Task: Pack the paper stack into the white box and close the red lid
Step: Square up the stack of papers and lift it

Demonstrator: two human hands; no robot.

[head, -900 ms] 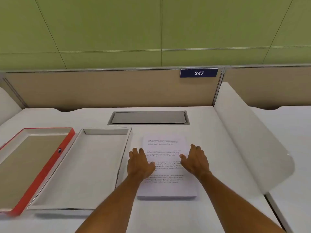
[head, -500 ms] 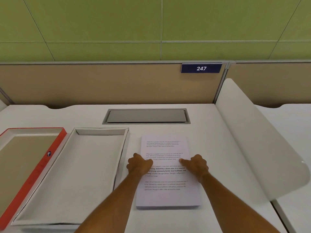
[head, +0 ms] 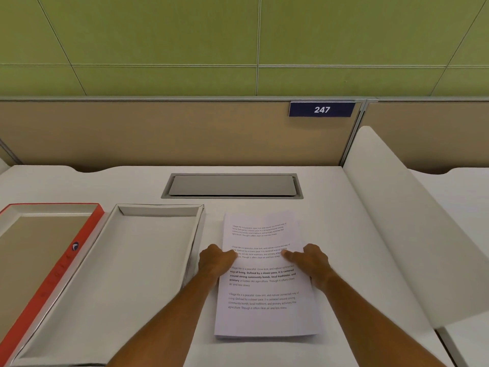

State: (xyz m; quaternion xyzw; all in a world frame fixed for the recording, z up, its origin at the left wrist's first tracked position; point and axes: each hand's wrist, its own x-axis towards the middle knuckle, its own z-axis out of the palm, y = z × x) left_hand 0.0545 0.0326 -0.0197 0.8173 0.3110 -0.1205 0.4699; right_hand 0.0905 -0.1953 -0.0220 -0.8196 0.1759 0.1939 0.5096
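Paper stack lies near the tabletop's front edge, just right of the empty white box. Left hand and right hand grip its side edges, fingers curled; red lid lies leftmost.

A printed paper stack lies flat at lower centre, the open, empty white box just left of it, and the red lid upturned at far left.

A closed grey metal cable hatch sits in the white desk; a blue "247" plate hangs on the beige partition.
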